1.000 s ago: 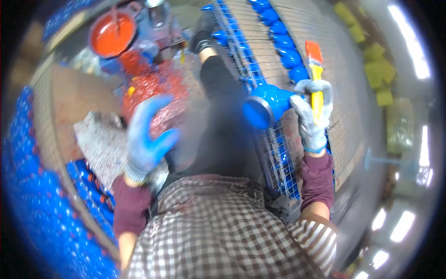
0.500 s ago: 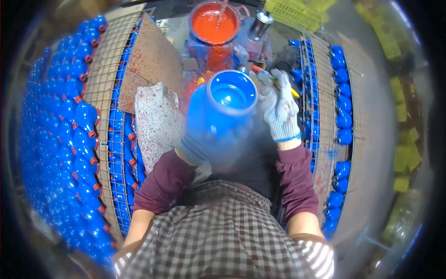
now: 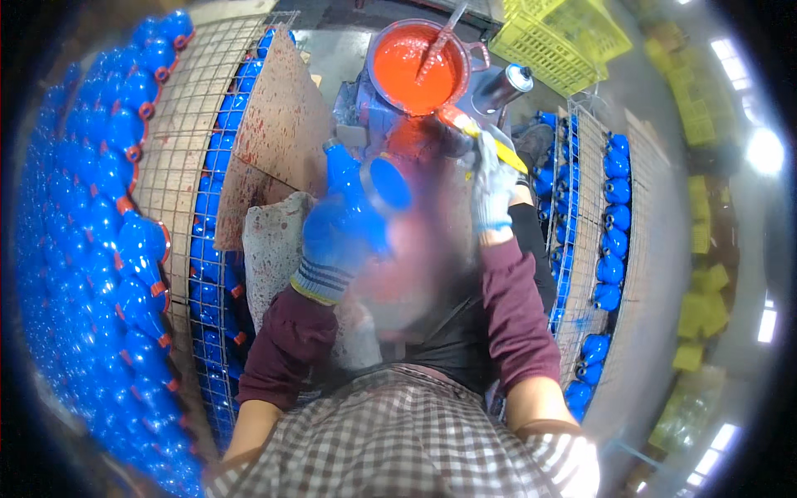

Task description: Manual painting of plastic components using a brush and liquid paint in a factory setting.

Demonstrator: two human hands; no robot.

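Now tipped sideways: glossy blue narrow-necked vessel [image 3: 353,197], gripped inside left gloved hand [image 3: 329,245]. Right gloved hand [image 3: 496,183] clasps yellow-handled, orange-bristled brush [image 3: 501,155]; its head, beyond the fingers [image 3: 486,152], has reached the round purplish pan [image 3: 388,101] of red paint [image 3: 407,68]: presumably loading.

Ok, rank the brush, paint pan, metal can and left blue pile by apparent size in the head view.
Blue pile
Paint pan
Metal can, brush: too alike to rank; the right hand partly hides the brush.
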